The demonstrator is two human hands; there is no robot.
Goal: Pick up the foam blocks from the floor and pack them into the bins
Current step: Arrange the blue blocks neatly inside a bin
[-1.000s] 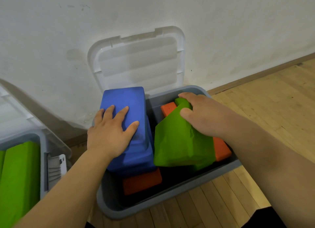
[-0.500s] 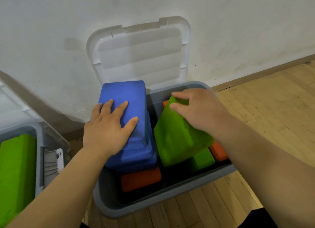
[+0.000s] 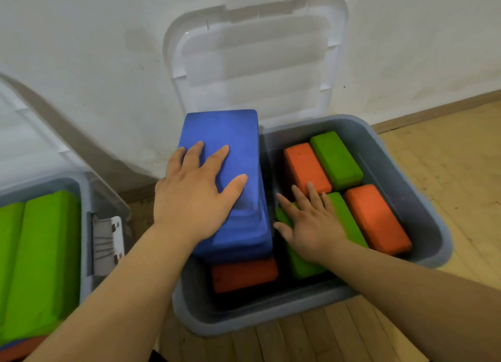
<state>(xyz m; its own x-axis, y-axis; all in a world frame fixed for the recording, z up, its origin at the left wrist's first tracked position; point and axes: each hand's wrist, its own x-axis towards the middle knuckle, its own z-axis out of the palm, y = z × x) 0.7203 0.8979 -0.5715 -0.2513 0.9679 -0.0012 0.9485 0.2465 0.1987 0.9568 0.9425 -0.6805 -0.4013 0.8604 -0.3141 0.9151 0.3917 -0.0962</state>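
I've got both arms extended forward. The left forearm and right forearm are bare. Left hand is palm down, fingers straight and slightly spread, thumb angled out right. Right hand sits lower, also palm down, fingers straight and fanned, thumb pointing left. The hands are near each other but not touching.

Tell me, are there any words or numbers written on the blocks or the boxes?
None to read: the blue foam block, the orange foam blocks, the green foam blocks, the grey bin, its clear lid and the wall are all plain.
The white latch on the left bin shows only ridges and small holes, no letters.
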